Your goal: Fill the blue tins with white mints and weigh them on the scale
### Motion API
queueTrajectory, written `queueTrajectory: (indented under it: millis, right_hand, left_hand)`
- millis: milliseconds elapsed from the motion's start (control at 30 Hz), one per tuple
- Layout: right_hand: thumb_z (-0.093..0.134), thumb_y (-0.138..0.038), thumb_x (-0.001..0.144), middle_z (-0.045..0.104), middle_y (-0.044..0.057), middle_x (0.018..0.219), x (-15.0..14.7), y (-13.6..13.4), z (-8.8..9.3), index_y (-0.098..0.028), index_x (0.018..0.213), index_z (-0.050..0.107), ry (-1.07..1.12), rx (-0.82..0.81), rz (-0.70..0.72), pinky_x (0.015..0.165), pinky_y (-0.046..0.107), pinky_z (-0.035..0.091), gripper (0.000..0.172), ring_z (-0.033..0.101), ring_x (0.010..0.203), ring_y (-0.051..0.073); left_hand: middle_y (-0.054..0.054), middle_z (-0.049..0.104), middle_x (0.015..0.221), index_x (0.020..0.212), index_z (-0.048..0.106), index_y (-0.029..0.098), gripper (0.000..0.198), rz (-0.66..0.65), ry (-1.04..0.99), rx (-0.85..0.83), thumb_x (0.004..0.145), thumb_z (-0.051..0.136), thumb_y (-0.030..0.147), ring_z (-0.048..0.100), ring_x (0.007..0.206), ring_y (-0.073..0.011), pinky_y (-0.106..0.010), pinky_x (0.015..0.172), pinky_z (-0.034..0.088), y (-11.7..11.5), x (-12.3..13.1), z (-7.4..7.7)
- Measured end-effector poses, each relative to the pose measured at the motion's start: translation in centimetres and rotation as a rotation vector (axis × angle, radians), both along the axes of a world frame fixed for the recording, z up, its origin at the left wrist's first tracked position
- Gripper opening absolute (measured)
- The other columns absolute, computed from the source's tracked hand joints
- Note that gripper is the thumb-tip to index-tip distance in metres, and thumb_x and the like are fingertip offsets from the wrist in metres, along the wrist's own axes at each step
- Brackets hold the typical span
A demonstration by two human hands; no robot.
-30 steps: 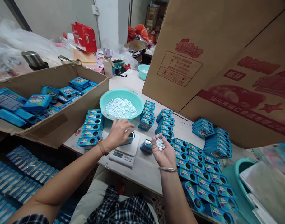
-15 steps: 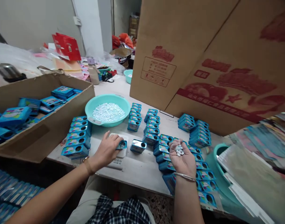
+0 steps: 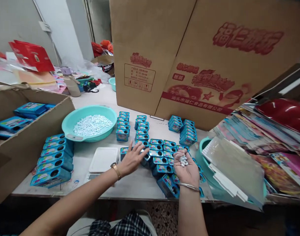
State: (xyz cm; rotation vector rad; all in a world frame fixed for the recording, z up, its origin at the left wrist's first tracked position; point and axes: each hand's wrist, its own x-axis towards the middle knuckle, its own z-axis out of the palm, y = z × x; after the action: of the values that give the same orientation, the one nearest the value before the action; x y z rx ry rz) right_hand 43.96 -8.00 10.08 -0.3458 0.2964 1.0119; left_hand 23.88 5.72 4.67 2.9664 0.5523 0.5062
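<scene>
My left hand (image 3: 134, 159) reaches across the table with its fingers spread, over blue tins beside the scale. A blue tin (image 3: 146, 159) shows just under its fingertips; whether they touch cannot be made out. Palm up, my right hand (image 3: 188, 168) cups a small heap of white tablets (image 3: 183, 160) above rows of blue tins (image 3: 164, 168) with round dark holes in their tops. The white scale (image 3: 103, 160) has a bare plate. Many more white tablets (image 3: 92, 125) lie in a turquoise basin (image 3: 108, 131) behind it.
More blue tins (image 3: 54, 173) stand in a row at left, beside an open cardboard box (image 3: 42, 134) of tins. A tall printed carton (image 3: 140, 36) blocks the back. At right, another turquoise basin (image 3: 201, 152) sits under plastic sheets (image 3: 234, 164) near stacked printed packaging (image 3: 248, 131).
My left hand has moved right, from a tin on the scale to the neighbouring tins; the scale plate is now bare. My right hand still cups the tablets. The view has turned right.
</scene>
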Motion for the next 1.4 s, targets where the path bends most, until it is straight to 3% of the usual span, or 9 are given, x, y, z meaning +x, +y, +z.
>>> queueTrajectory:
  millis: [133, 267, 367, 533, 700, 867, 1000, 1167, 1400]
  right_hand:
    - [0.044, -0.009, 0.091, 0.051, -0.001, 0.076, 0.1, 0.2, 0.1, -0.016, 0.089, 0.053, 0.053, 0.010, -0.012, 0.057, 0.013, 0.054, 0.012, 0.054, 0.062, 0.006]
    - [0.038, -0.014, 0.096, 0.050, 0.000, 0.077, -0.3, 1.0, 0.2, -0.016, 0.089, 0.053, 0.098, 0.029, -0.005, 0.055, 0.015, 0.053, 0.017, 0.052, 0.063, 0.006]
    - [0.036, -0.016, 0.097, 0.050, 0.000, 0.078, -0.5, 1.5, 0.0, -0.016, 0.090, 0.053, 0.105, 0.023, 0.022, 0.054, 0.015, 0.054, 0.018, 0.052, 0.063, 0.007]
    - [0.035, -0.017, 0.097, 0.049, 0.000, 0.078, -1.2, 2.5, -0.1, -0.017, 0.090, 0.052, 0.083, 0.030, 0.071, 0.053, 0.017, 0.054, 0.018, 0.051, 0.063, 0.007]
    - [0.034, -0.014, 0.096, 0.048, 0.000, 0.076, -3.7, 4.8, 0.6, -0.017, 0.088, 0.050, 0.065, -0.014, 0.159, 0.050, 0.016, 0.051, 0.018, 0.049, 0.060, 0.007]
    - [0.038, -0.014, 0.094, 0.049, -0.001, 0.075, -7.2, 7.7, 0.8, -0.017, 0.089, 0.050, -0.005, -0.036, 0.294, 0.052, 0.017, 0.051, 0.013, 0.050, 0.060, 0.007]
    - [0.041, -0.016, 0.094, 0.044, -0.005, 0.068, -9.9, 10.1, 0.2, -0.018, 0.087, 0.050, -0.061, -0.059, 0.386, 0.053, 0.019, 0.051, 0.011, 0.049, 0.058, 0.007]
    - [0.039, -0.019, 0.096, 0.041, -0.005, 0.066, -12.6, 13.0, -0.5, -0.018, 0.086, 0.050, -0.050, -0.100, 0.475, 0.052, 0.017, 0.050, 0.014, 0.048, 0.057, 0.006]
    - [0.038, -0.019, 0.097, 0.050, -0.001, 0.076, -14.3, 14.8, -0.7, -0.017, 0.094, 0.051, -0.042, -0.139, 0.482, 0.054, 0.017, 0.052, 0.013, 0.050, 0.061, 0.007]
  left_hand:
    - [-0.022, 0.035, 0.148, 0.147, 0.025, 0.015, 0.084, 0.220, -0.084, -0.042, 0.075, 0.068, 0.025, 0.024, 0.142, -0.0399, -0.066, 0.113, 0.009, 2.2, -1.2, -0.9]
    - [-0.018, 0.058, 0.123, 0.123, 0.052, 0.017, 0.049, 0.327, -0.010, -0.100, 0.077, 0.067, 0.027, 0.041, 0.129, -0.0404, -0.072, 0.108, 0.011, 2.9, -3.7, -1.7]
    - [-0.009, 0.065, 0.107, 0.110, 0.057, 0.021, 0.028, 0.332, -0.010, -0.149, 0.083, 0.059, 0.024, 0.053, 0.115, -0.0329, -0.072, 0.108, 0.011, 2.8, -5.9, -0.4]
    - [-0.007, 0.063, 0.114, 0.115, 0.055, 0.025, 0.032, 0.410, -0.109, -0.173, 0.084, 0.060, 0.033, 0.051, 0.115, -0.0306, -0.069, 0.108, 0.012, 3.3, -10.5, 3.4]
    - [-0.007, 0.064, 0.108, 0.114, 0.057, 0.024, 0.032, 0.516, -0.055, -0.225, 0.083, 0.063, 0.034, 0.053, 0.112, -0.0314, -0.071, 0.107, 0.013, 4.4, -13.7, 2.2]
    - [-0.022, 0.027, 0.151, 0.149, 0.018, 0.015, 0.108, 0.691, -0.516, -0.165, 0.067, 0.079, 0.048, 0.025, 0.142, -0.0386, -0.059, 0.114, 0.022, 3.3, -17.3, 3.3]
    - [-0.015, 0.031, 0.152, 0.150, 0.022, 0.021, 0.096, 0.833, -1.007, -0.177, 0.073, 0.078, 0.039, 0.028, 0.143, -0.0324, -0.052, 0.117, 0.023, 1.9, -21.4, 5.6]
    - [-0.012, 0.041, 0.146, 0.146, 0.033, 0.025, 0.088, 0.744, -1.174, -0.360, 0.072, 0.079, 0.039, 0.036, 0.139, -0.0314, -0.049, 0.114, 0.032, 1.2, -24.0, 3.5]
    - [-0.011, 0.044, 0.144, 0.143, 0.039, 0.026, 0.081, 0.713, -1.155, -0.533, 0.073, 0.078, 0.038, 0.039, 0.137, -0.0307, -0.047, 0.112, 0.035, 0.6, -23.6, 1.3]
